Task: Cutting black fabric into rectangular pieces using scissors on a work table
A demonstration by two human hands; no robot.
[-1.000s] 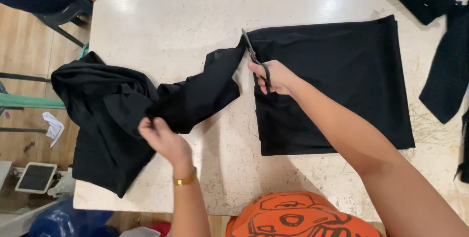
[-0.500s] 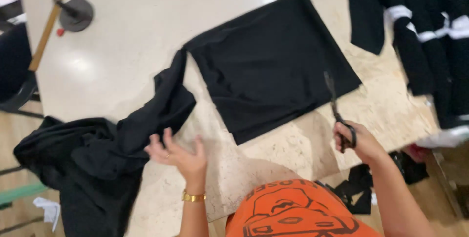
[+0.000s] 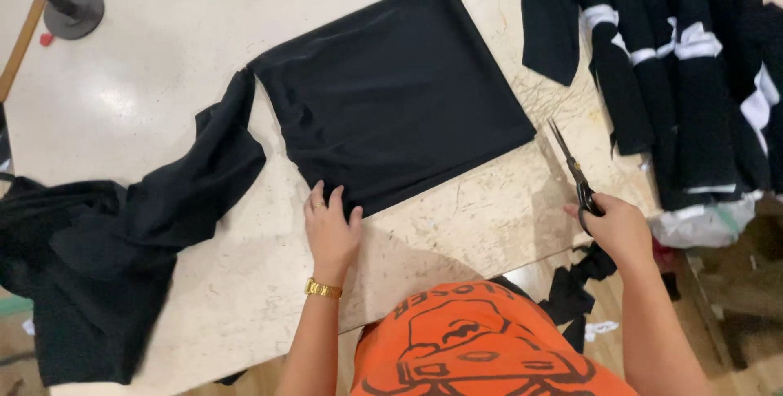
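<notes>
Head view. We take the folded black fabric square (image 3: 400,94) as our landmark; it lies flat on the pale worktable (image 3: 147,94), roughly in the middle.

Our left hand (image 3: 332,229) rests palm down at the square's near edge, fingers spread and flat, tips touching the cloth, gripping nothing. A gold bracelet (image 3: 323,288) sits on that wrist.

Our right hand (image 3: 620,229) is to the right of the square, at the table's near edge, closed around the handles of a pair of scissors (image 3: 573,172). The blades point away from us, toward the square's right corner, and look shut or nearly so; they are clear of the cloth.

Left of the square, a long strip of loose black fabric (image 3: 122,233) trails from its left corner, bunches up and hangs over the table's left edge.

Right of the square, well apart, lies a row of stacked black pieces with white bands (image 3: 693,78).

Far left of the square, a round metal stand (image 3: 73,8) and a wooden stick (image 3: 28,29).

Below the square, our orange printed shirt (image 3: 481,347).
</notes>
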